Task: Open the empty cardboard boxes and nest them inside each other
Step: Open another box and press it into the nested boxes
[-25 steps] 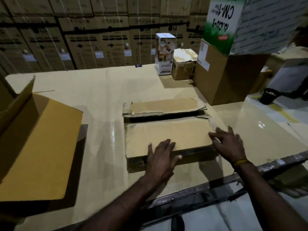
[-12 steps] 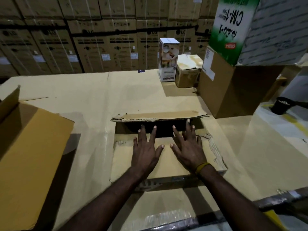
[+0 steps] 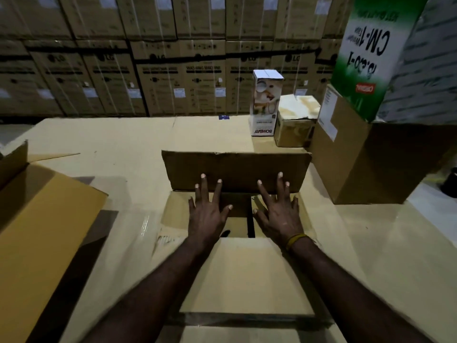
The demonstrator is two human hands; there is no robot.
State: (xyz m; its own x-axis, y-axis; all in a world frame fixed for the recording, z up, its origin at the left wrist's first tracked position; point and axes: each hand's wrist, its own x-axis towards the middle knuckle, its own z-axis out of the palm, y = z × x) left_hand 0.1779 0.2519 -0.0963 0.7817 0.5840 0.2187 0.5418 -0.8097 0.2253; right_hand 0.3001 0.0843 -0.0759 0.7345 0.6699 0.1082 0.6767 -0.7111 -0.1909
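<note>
The box [image 3: 247, 268] sits at six o'clock. The left hand [image 3: 206, 216] and right hand [image 3: 278, 216] are flat, holding nothing, pushing the far flap [image 3: 236, 170] up. It might flop back down if they let go

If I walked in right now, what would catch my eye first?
Front and centre, two spread hands, left hand and right hand, push the far flap of a flat cardboard box up and back. Behind looms a wall of stacked cartons, and a green-and-white box hangs upside down top right.
</note>
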